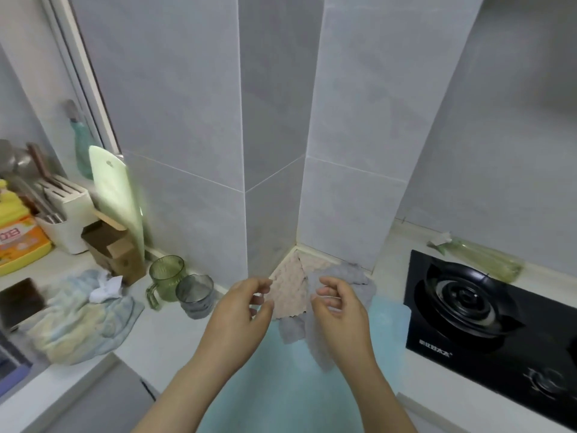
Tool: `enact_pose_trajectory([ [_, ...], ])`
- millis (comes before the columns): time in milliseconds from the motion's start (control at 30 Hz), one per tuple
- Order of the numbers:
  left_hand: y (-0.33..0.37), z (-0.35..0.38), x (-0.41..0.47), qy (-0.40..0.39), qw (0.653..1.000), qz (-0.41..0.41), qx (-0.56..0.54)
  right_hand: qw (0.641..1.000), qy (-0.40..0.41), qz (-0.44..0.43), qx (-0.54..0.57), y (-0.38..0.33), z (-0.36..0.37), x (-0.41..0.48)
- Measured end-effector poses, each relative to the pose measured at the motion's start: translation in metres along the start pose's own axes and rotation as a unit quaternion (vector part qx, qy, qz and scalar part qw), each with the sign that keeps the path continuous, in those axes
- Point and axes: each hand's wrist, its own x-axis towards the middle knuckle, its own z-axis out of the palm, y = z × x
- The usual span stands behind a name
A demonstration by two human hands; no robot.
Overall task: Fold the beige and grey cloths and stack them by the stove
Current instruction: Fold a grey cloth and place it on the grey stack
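Observation:
A beige cloth lies spread in the wall corner on the counter. A grey cloth lies rumpled to its right and partly under it, reaching down toward me. My left hand hovers in front of the beige cloth with fingers loosely curled and holds nothing. My right hand hovers over the grey cloth, fingers loosely curled, nothing in them. The black stove sits at the right.
A light blue mat covers the counter under my arms. A green cup and a grey cup stand at the left, next to a crumpled pale towel, a cardboard box and a knife block.

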Motion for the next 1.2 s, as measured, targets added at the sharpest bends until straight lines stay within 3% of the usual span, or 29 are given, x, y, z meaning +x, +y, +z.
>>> enact_pose_trajectory([
  [367, -0.042, 0.031, 0.079, -0.115, 0.993, 0.014, -0.004, 0.994, 0.073, 0.072, -0.02, 0.038, 0.016, 0.048],
  [800, -0.123, 0.083, 0.123, -0.281, 0.958, 0.04, -0.044, 0.961, 0.226, 0.143, -0.071, 0.111, 0.062, 0.047],
  [1200, -0.202, 0.147, 0.134, -0.249, 0.956, 0.097, -0.119, 0.957, 0.226, 0.096, -0.151, 0.214, 0.091, 0.06],
])
